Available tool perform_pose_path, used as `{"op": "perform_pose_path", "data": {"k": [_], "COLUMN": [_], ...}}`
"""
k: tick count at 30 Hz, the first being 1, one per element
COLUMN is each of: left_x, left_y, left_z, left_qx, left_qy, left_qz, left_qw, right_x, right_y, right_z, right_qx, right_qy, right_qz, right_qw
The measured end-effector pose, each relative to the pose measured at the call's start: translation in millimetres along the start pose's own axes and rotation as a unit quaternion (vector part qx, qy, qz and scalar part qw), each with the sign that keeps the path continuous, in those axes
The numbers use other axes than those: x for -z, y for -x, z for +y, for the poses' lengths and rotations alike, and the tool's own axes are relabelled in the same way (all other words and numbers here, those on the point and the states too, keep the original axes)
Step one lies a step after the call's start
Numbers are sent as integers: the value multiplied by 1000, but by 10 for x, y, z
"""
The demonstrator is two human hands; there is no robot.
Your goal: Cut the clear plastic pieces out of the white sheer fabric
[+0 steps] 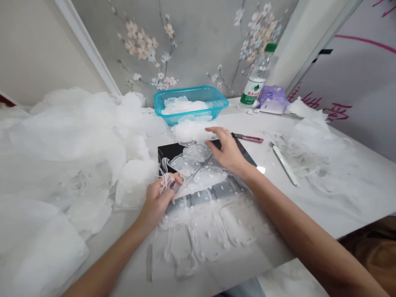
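A black board (173, 152) lies on the white table (337, 206), and several translucent moulded sheets dotted with small white beads (207, 235) cover much of it. My left hand (156, 202) is shut on a frilled scrap of clear film (166, 183) at the board's left side. My right hand (225, 150) rests on the board's far edge with its fingers spread, holding nothing I can see. Its fingertips are at a white fluffy bundle of thin film (190, 131).
A large heap of white translucent film (62, 140) fills the left side. Behind the board stand a turquoise plastic basket (192, 105) holding white film, a water bottle (256, 78) and a purple packet (272, 100). A pink-handled craft knife (247, 138), a slim white tool (283, 163) and loose scraps lie on the right.
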State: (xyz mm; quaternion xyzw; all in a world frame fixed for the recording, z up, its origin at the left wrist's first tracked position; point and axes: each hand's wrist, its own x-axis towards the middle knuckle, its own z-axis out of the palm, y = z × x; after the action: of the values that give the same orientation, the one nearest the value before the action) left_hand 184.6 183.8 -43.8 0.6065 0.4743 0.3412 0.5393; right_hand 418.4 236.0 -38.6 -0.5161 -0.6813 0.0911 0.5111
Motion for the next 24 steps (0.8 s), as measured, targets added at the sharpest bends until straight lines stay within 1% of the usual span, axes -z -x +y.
{"op": "perform_pose_path", "data": {"k": [1,3,4,5,6,7,8,11,13,15,16,18,20,22,24], "left_x": [4,14,18,23,27,31,33,26,11,-5,-8,-1,22,48,65], "left_y": [-3,-14,-21,-28,-34,-39,-43,-53,-62,-74,-79,-84,-79,-67,-52], "left_z": [-5,-10,-7,0,12,26,43,89,104,106,107,114,138,172,199], "left_qx": [6,15,22,27,31,35,40,44,48,53,58,76,106,132,133], "left_qy": [-5,8,26,49,74,98,118,150,133,66,14,-91,-153,-153,-116], "left_qz": [-3,2,11,21,26,25,17,-3,6,13,11,-6,-35,-66,-83], "left_qw": [1000,1000,999,998,996,994,992,988,990,996,998,993,982,977,981], "right_x": [-28,-25,-11,2,9,6,-8,-89,-137,-142,-125,-57,30,100,135], "right_y": [22,54,65,74,83,92,103,146,170,176,169,139,99,65,50], "right_z": [-49,-130,-160,-181,-195,-204,-212,-250,-294,-333,-341,-334,-309,-300,-322], "right_qx": [33,83,97,105,109,110,107,103,109,115,116,119,108,85,49], "right_qy": [-9,-45,-63,-72,-70,-56,-34,49,96,124,127,116,91,50,5], "right_qz": [-72,-217,-272,-314,-341,-354,-353,-325,-314,-323,-328,-332,-324,-336,-384], "right_qw": [997,972,955,941,931,927,929,939,938,931,929,929,936,936,922]}}
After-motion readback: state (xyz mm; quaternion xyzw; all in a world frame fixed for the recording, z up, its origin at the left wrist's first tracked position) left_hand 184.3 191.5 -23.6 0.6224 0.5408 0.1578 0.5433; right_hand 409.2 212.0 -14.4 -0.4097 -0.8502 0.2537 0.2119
